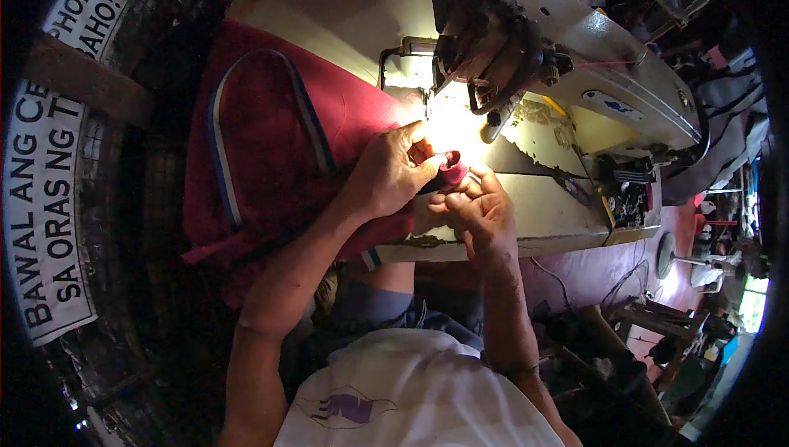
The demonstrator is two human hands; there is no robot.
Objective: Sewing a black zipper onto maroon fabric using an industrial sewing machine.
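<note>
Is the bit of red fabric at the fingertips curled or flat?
Curled: the red fabric bends into a small round loop, its hollow visible between the left hand and right hand.

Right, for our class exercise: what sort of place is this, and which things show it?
Most likely a sewing workshop: a sewing machine stands on a pale worktable, red cloth is spread over part of it, and a striped ribbon lies on the cloth.

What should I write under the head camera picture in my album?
Left hand holding red cloth, right hand close by, at a sewing machine.
</note>
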